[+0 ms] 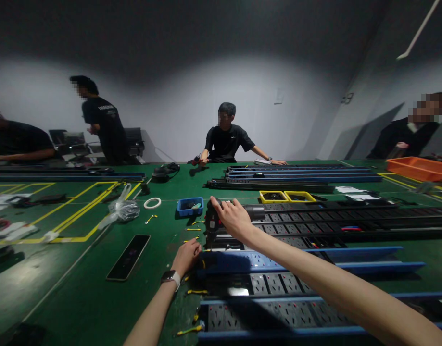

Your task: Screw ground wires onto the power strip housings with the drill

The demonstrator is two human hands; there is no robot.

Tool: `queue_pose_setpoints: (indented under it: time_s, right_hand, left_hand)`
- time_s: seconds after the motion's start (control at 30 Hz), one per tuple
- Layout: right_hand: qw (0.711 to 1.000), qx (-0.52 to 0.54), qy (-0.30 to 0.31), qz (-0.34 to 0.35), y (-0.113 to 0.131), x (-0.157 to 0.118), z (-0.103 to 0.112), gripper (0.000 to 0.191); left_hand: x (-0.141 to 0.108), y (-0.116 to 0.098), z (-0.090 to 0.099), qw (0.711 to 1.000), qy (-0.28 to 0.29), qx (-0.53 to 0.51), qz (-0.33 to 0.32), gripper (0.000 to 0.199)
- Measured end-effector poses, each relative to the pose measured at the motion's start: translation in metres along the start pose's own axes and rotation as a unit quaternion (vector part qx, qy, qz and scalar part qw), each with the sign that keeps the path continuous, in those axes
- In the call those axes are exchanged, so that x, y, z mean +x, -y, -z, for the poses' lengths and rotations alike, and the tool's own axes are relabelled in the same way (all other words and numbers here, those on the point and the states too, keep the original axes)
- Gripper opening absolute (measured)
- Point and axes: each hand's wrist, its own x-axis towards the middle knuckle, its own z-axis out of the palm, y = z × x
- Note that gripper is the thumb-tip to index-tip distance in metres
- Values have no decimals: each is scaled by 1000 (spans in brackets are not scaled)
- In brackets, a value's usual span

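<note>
Strips (296, 313) are crowded at near right; their wires (190, 330) could be snagged by the left hand (186, 255), whose grip cannot be judged. Farther, over the strips' left ends, a tool (256, 212) is clasped by the right hand (234, 220); if let slip, the bin (188, 211) at left could be struck.

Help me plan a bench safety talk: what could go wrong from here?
The black tool in the right hand could slip and mark the socket strips close by. The smartwatch on the left arm could snag the yellow-green wires near the left hand. The smartphone lies on the green table beside that arm, so a sideways sweep might knock it.
</note>
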Motion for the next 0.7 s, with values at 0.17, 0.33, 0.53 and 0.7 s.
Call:
queue_pose_setpoints:
  time_s: [0.17, 0.33, 0.53, 0.7]
  right_hand:
    - [991, 103, 62, 58, -12, 4, 18, 111]
    - [988, 115, 87, 63, -18, 7, 25, 89]
    - [996, 67, 45, 48, -8, 8, 22, 86]
    - [998, -12, 25, 51, -3, 11, 9, 87]
  left_hand:
    - [-2, -7, 8, 1000, 11, 10, 12, 30]
    - [-2, -8, 10, 1000, 11, 7, 10, 28]
    - [0, 4, -2, 1000, 10, 15, -13, 22]
    - [1, 5, -2, 1000, 5, 23, -15, 24]
